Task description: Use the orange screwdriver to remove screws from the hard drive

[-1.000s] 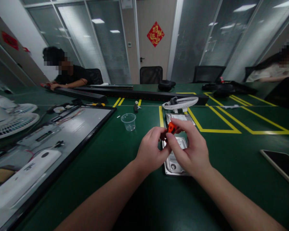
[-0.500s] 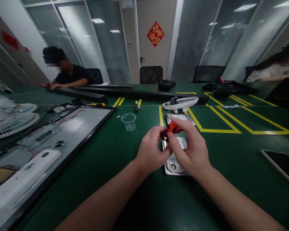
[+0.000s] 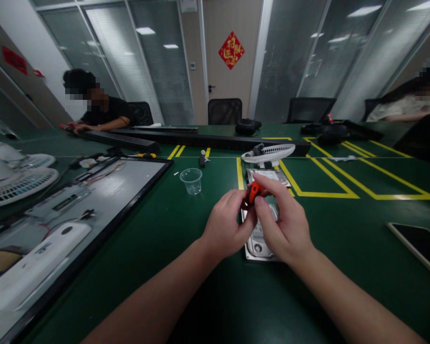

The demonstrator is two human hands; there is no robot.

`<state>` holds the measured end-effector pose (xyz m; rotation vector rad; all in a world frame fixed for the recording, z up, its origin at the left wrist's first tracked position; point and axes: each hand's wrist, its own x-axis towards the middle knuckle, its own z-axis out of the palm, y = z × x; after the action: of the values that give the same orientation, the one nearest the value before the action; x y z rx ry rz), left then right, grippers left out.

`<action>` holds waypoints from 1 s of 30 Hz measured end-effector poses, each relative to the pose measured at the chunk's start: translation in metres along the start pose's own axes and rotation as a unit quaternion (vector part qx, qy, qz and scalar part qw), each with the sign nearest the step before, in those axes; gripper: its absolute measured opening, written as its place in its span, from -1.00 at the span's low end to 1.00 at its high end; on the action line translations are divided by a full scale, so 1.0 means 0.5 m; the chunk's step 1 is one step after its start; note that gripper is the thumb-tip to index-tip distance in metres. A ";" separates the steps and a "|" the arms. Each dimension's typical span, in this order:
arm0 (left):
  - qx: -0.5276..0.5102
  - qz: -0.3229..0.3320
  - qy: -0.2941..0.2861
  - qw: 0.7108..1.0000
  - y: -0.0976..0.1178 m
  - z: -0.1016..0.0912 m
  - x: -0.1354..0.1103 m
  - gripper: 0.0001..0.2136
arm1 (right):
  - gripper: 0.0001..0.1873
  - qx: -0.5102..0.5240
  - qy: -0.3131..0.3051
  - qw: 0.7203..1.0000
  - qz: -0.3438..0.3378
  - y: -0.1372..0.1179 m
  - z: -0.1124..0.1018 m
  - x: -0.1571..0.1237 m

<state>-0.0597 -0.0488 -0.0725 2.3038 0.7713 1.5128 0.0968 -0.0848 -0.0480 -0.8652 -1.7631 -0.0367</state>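
A small orange-and-black object (image 3: 254,191) is pinched between the fingertips of both hands; its kind cannot be made out. My left hand (image 3: 226,223) is closed on its dark lower left side, which the fingers partly hide. From the right, my right hand (image 3: 287,220) grips the orange part between thumb and fingers. Just below them a silver hard drive (image 3: 257,249) lies on the green table, partly covered by my right hand. A second hard drive (image 3: 277,177) lies behind the hands.
A clear plastic cup (image 3: 191,181) stands left of my hands. Farther left is a large flat panel (image 3: 136,174) carrying electronic parts and a white case (image 3: 39,263). A white fan grille (image 3: 272,153) lies behind the drives, a phone (image 3: 421,248) at right. Two people sit across the table.
The orange-and-black object has turned slightly, so more of its orange side shows. My right thumb has shifted a little to the right; otherwise both hands stay in place.
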 end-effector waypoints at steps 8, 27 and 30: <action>-0.002 -0.005 0.002 1.000 -0.003 -0.002 -0.001 -0.84 | -0.49 -0.004 0.020 1.000 -0.012 -0.003 0.002 0.006; -0.007 -0.007 0.013 1.000 -0.003 0.000 -0.003 -0.71 | -0.49 -0.006 0.022 1.000 -0.017 -0.001 0.006 0.008; -0.009 -0.010 -0.004 1.000 -0.005 0.000 -0.003 -0.79 | -0.49 -0.008 0.019 1.000 -0.015 -0.002 0.005 0.008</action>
<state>-0.0608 -0.0478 -0.0747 2.2815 0.7720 1.4940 0.0940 -0.0825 -0.0453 -0.8438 -1.7418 -0.0861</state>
